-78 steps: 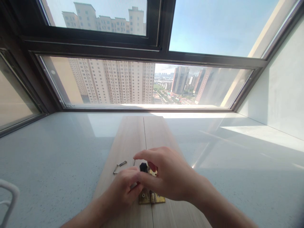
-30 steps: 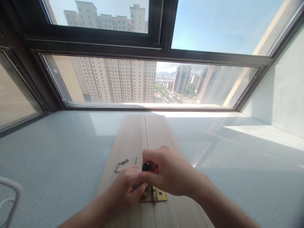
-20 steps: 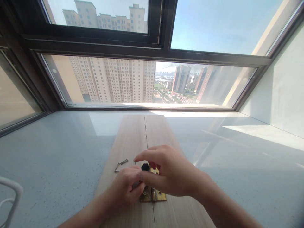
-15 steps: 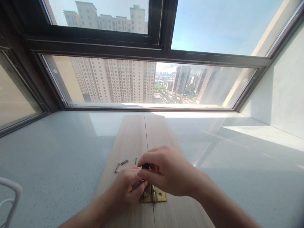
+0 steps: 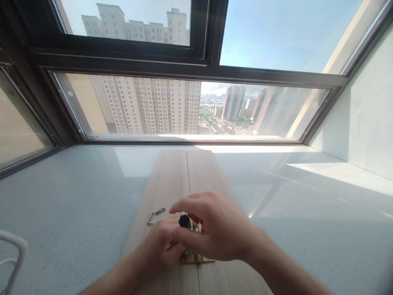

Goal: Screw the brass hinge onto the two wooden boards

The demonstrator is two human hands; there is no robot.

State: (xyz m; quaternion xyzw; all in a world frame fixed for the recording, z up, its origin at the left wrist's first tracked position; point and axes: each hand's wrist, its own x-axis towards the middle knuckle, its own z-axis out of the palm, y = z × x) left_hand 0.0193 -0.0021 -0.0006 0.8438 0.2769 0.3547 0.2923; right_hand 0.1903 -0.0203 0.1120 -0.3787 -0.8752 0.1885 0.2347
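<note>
Two pale wooden boards (image 5: 172, 172) lie side by side with a thin seam between them. A brass hinge (image 5: 192, 257) lies across the seam, partly covered by my hands. Over it is a small black knob (image 5: 184, 221), which looks like a screwdriver handle. My right hand (image 5: 211, 225) is around the knob, thumb against it and index finger lifted off. My left hand (image 5: 168, 239) is closed low beside the knob, on the left board; what its fingers pinch is hidden. Several screws (image 5: 159, 211) lie on the left board beyond my left hand.
The boards rest on a pale speckled sill (image 5: 76, 205). Beyond it stands a dark-framed window (image 5: 196, 69) with tall buildings outside. A white curved tube (image 5: 21, 250) is at the left edge, and a white wall (image 5: 368, 110) rises at the right.
My right hand's fingers have loosened and spread from the black knob, exposing more of it. The upright screw seen beyond my left hand is now hidden behind my right fingers.
</note>
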